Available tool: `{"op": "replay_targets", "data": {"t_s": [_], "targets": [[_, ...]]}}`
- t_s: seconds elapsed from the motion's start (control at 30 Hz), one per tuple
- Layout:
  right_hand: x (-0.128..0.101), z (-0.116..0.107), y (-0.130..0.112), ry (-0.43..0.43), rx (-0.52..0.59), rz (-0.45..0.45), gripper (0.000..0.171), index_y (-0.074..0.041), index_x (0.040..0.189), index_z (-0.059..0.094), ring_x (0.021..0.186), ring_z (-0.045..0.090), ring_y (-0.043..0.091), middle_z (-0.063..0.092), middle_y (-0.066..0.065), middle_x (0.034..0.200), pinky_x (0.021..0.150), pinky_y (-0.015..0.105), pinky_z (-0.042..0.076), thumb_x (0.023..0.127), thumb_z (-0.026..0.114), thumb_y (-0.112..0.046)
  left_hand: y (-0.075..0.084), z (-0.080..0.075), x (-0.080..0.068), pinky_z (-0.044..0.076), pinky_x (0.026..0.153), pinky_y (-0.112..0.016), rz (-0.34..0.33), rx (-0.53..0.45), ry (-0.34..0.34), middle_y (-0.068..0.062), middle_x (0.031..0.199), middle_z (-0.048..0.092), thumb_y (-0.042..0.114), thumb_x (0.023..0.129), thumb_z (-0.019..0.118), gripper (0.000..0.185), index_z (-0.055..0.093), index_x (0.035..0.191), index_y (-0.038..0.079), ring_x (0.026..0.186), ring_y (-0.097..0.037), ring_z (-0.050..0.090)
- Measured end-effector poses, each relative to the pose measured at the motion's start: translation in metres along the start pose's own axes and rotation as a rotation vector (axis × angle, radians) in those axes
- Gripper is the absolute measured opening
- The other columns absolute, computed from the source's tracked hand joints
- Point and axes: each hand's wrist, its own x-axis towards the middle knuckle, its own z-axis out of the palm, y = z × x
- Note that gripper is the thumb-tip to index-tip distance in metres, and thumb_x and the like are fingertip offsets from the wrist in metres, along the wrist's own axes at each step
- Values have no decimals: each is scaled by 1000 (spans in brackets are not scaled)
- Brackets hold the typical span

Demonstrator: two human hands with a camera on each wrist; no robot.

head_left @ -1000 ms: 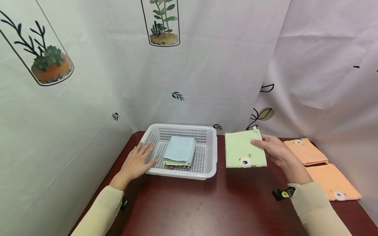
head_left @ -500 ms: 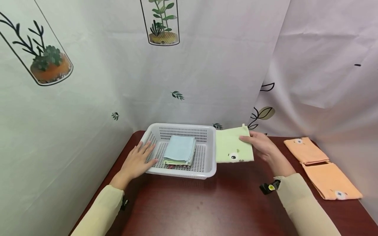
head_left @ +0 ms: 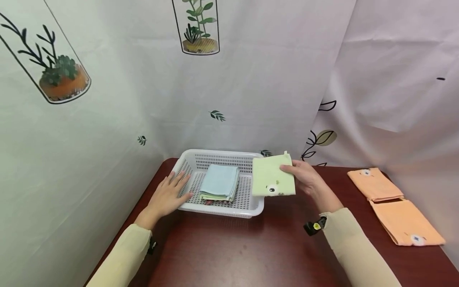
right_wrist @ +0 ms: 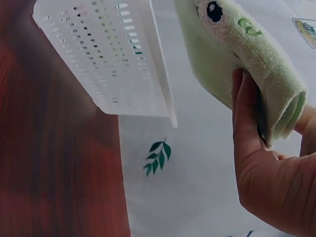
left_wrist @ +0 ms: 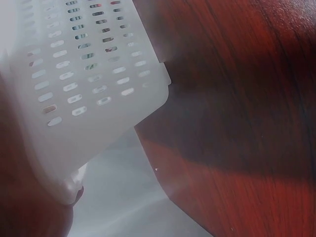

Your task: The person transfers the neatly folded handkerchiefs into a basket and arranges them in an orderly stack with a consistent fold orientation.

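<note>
The left hand (head_left: 165, 197), fingers apart, rests at the left of the white basket (head_left: 218, 211); inside, a blue cloth (head_left: 220, 179) mostly hides other cloths (head_left: 214, 197). The right hand (head_left: 305, 177) pinches a green cloth (head_left: 271, 173), blocking part of the basket's right rim.

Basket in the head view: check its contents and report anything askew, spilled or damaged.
Only the stack looks slightly askew: green edges stick out beneath the light blue cloth at the near side, with a reddish patch too small to identify. The white basket shows no damage, and no spill is visible.
</note>
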Motion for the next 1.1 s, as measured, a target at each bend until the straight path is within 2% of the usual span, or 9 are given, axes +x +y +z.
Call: {"op": "replay_targets", "data": {"t_s": [0.13,0.37,0.6,1.1], "targets": [[6,8,1,-19,30,1,55,14,143,42,85,73,12,74,-1,92,75,30,61,100,64,-13,0,0,0,16,120,-64,-4,5,0,-16,163,33,55,97,55,74,39,157,14,152,-46,17],[11,21,1,-3,35,25,51,10,142,46,85,73,13,74,-1,93,74,29,61,100,64,-13,0,-1,0,16,120,-64,-2,7,10,-16,162,34,54,97,56,74,40,157,14,152,-47,18],[16,33,2,-13,76,23,53,12,145,43,85,73,12,73,1,94,76,29,61,100,62,-10,1,-2,0,17,120,-64,-1,13,5,-16,162,34,54,97,55,74,39,157,14,152,-47,19],[33,61,-2,42,82,54,49,6,143,49,88,72,14,71,6,105,77,29,60,99,64,-10,2,0,0,16,120,-65,-2,12,3,-17,162,34,54,97,56,74,40,157,13,152,-47,18]]}}
